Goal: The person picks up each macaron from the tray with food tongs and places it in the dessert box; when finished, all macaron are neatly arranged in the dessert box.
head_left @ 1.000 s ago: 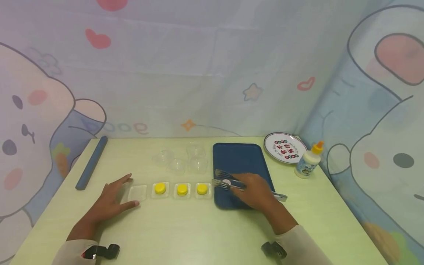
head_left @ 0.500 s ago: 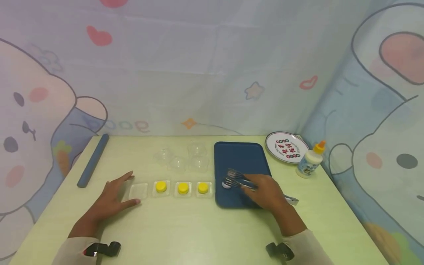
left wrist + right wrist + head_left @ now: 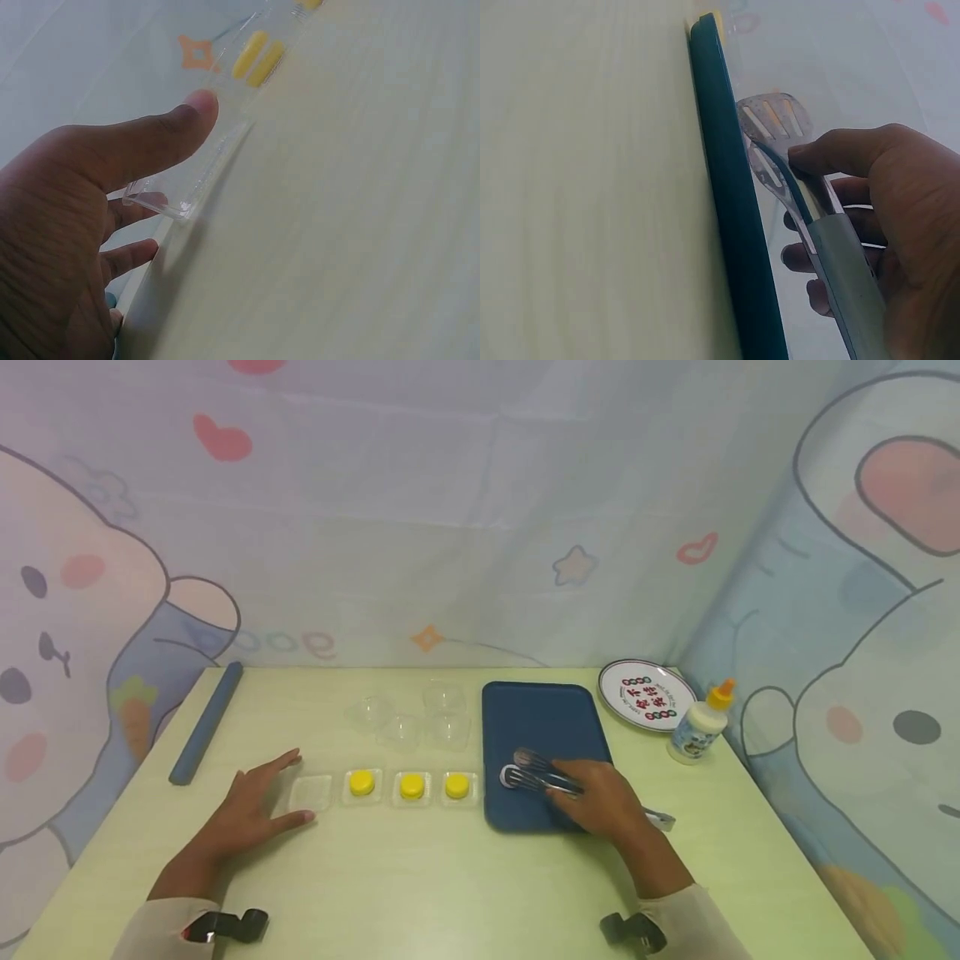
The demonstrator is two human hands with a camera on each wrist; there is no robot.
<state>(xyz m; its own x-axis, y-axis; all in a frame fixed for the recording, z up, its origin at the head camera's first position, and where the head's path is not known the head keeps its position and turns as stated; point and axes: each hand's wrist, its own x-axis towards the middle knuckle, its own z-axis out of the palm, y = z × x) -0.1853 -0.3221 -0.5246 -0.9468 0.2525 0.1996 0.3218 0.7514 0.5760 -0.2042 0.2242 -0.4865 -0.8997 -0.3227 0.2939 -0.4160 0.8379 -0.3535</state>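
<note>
My right hand (image 3: 596, 797) grips metal tongs (image 3: 525, 779) with slotted ends. The tongs' jaws stand apart low over the blue tray (image 3: 525, 714), one at a small white round piece (image 3: 506, 776); whether it touches is unclear. My left hand (image 3: 251, 814) rests on the table with thumb and fingers spread around a clear square plastic base (image 3: 311, 793); in the left wrist view the base (image 3: 176, 176) shows behind the thumb. Right of it stand three similar bases in a row, each bearing a yellow round piece (image 3: 362, 782).
Several clear domed lids (image 3: 403, 731) lie behind the row. A blue-grey roll (image 3: 206, 722) lies along the table's left edge. Beyond the tray are a white plate (image 3: 633, 681) with printed characters and a white bottle (image 3: 697, 727) with a yellow cap. A printed cloth hangs behind.
The tongs first shift right over the tray with my right hand, then their lower jaw comes back to the white round piece. My left hand stays by the clear base.
</note>
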